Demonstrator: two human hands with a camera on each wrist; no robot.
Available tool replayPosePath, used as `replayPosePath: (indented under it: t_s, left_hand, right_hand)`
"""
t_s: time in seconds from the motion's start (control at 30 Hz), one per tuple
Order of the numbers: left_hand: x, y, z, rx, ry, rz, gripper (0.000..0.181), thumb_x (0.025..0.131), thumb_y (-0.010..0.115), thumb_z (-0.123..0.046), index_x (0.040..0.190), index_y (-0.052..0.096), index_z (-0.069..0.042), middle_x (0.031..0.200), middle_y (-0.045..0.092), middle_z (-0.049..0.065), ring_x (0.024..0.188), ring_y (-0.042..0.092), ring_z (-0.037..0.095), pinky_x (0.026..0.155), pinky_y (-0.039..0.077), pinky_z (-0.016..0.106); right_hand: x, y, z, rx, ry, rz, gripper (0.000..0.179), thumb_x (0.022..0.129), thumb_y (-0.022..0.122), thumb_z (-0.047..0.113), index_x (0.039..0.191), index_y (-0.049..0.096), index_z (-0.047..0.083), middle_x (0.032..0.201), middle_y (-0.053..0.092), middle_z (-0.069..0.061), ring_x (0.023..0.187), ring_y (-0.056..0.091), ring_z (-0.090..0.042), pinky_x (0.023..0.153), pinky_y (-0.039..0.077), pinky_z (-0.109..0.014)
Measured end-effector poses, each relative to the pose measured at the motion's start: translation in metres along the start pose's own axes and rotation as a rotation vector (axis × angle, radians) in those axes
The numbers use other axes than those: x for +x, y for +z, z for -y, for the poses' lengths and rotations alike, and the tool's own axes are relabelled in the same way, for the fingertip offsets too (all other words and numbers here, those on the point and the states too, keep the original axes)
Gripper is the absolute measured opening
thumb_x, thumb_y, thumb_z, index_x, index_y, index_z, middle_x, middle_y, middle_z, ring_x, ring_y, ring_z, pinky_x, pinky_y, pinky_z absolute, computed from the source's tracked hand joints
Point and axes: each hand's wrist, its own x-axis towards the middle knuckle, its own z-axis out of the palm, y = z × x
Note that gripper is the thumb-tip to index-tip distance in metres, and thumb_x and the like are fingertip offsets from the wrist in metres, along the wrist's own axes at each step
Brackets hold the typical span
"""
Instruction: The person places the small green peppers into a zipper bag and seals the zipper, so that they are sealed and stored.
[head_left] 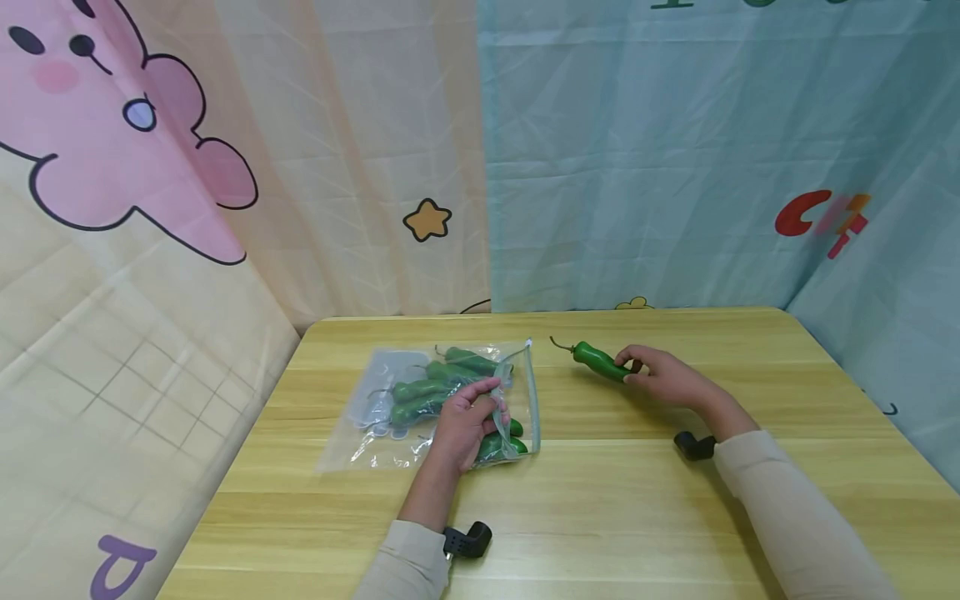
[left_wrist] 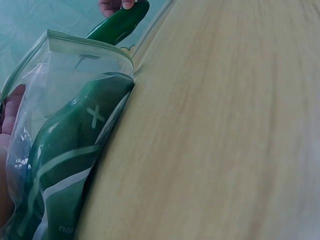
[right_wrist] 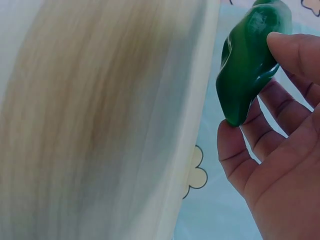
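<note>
A clear zip bag lies on the table with several green peppers inside, its mouth facing right. My left hand is over the bag and pinches the plastic near the mouth. In the left wrist view, the bag gapes at its zip edge, and a pepper shows through the printed film. To the right of the bag, my right hand pinches another green pepper by its blunt end, with its stem pointing left towards the bag. In the right wrist view, thumb and fingertips hold that pepper.
The wooden table has its far edge against a printed curtain. Another curtain side stands to the left. A black wrist camera is on the left wrist, and another black camera on the right.
</note>
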Motion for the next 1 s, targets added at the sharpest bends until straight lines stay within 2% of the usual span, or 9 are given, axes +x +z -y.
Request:
replayPosePath:
  t_s: [0.4,0.77,1.0]
  left_hand:
    - [-0.001,-0.001,0.000,-0.006,0.002,0.006,0.039,0.094,0.050,0.006,0.133,0.050,0.013,0.095,0.056,0.013,0.070,0.061,0.014,0.066,0.057,0.026]
    - [-0.001,-0.001,-0.001,0.000,0.003,0.006,0.039,0.095,0.051,0.005,0.134,0.050,0.013,0.098,0.055,0.014,0.071,0.061,0.014,0.067,0.057,0.026]
    - [-0.001,-0.001,-0.001,-0.003,0.003,0.011,0.039,0.095,0.051,0.005,0.133,0.051,0.012,0.094,0.056,0.012,0.070,0.061,0.015,0.067,0.057,0.026]
  right_hand:
    - [-0.014,-0.002,0.018,0.027,-0.012,0.051,0.021,0.096,0.060,0.002,0.116,0.057,0.010,0.103,0.057,-0.010,0.093,0.052,-0.028,0.070,0.046,-0.038]
    - [-0.021,0.006,0.026,-0.018,-0.075,0.137,0.021,0.097,0.058,0.002,0.113,0.058,0.015,0.105,0.058,0.000,0.097,0.053,-0.022,0.076,0.047,-0.037]
    - [-0.026,0.010,0.032,-0.036,-0.100,0.174,0.021,0.097,0.057,0.002,0.114,0.059,0.014,0.110,0.059,0.001,0.097,0.053,-0.020,0.079,0.049,-0.037]
